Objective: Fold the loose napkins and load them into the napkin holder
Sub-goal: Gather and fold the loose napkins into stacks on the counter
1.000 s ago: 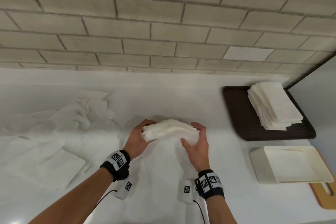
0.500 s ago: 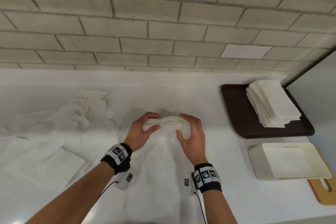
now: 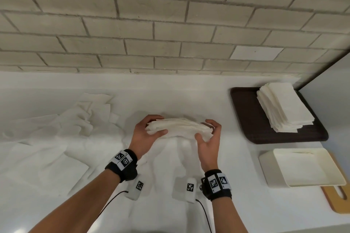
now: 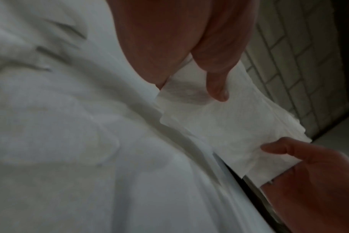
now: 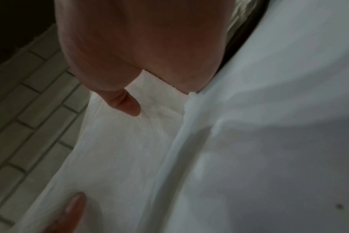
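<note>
White tabletop [image 3: 189,91] under a brick wall [image 3: 170,24]; landmark is the dark tray [image 3: 244,119]. Loose napkins [image 3: 56,128] are spread well left of tray. Cream napkin holder [image 3: 303,168] just in front of tray, folded stack [image 3: 284,108] on the tray itself. Left of tray, both hands hold a folded napkin bundle [image 3: 180,128] above the tabletop: left hand [image 3: 145,136] grip clenched on its left end, right hand [image 3: 210,142] grip clenched on its right end. Risk: bundle bows in the middle, so layers could fan out or slip if either pinch loosens. Wrist views show thumbs pressed on the embossed top sheet; only head view shows holder and tray
</note>
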